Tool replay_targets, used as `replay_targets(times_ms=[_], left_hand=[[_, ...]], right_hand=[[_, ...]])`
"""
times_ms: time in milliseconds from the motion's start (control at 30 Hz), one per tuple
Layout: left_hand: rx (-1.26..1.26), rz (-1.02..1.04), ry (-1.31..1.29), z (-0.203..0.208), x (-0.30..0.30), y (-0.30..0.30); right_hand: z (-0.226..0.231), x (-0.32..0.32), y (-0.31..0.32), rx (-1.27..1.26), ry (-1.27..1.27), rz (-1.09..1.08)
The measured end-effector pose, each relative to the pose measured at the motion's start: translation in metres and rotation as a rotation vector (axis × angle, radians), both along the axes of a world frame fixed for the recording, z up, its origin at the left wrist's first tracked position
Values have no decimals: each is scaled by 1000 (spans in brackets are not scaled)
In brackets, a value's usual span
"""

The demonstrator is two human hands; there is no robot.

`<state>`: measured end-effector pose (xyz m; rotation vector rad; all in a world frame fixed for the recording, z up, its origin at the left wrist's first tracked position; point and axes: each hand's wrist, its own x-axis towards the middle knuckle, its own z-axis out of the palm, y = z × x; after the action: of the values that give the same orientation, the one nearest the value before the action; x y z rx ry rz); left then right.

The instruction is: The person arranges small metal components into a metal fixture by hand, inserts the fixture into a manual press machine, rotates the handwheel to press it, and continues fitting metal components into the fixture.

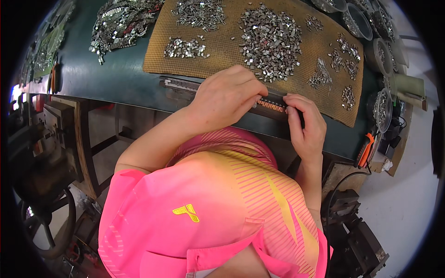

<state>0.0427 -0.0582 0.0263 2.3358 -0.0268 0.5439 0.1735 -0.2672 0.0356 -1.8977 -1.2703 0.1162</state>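
A long dark bar-shaped jig (273,105) lies along the near edge of the bench, with a row of small copper-coloured and shiny metal pieces in its slot. Over its middle is my left hand (227,95), fingers bent and thumb and fingertips pinched together at the row; whatever is between them is too small to make out. My right hand (308,123) grips the jig's right end between thumb and fingers. Beyond my hands, a large heap of small shiny metal links (271,41) rests on a brown textured mat (222,51).
Smaller piles of links (185,47) and pins (321,76) dot the mat. Linked metal bands (123,28) are heaped at the far left of the green bench (111,74). Plastic bowls of parts (382,109) line the right side, near orange-handled pliers (366,149).
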Motion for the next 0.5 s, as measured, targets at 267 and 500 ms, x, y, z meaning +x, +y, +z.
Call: replay_targets(times_ms=[267,500], left_hand=[[18,-38,36,5,-1,2],[34,-50,45,4,0,3]], right_hand=[[0,1,-24,4,45,-139],[-4,-3,-23,5,15,-115]])
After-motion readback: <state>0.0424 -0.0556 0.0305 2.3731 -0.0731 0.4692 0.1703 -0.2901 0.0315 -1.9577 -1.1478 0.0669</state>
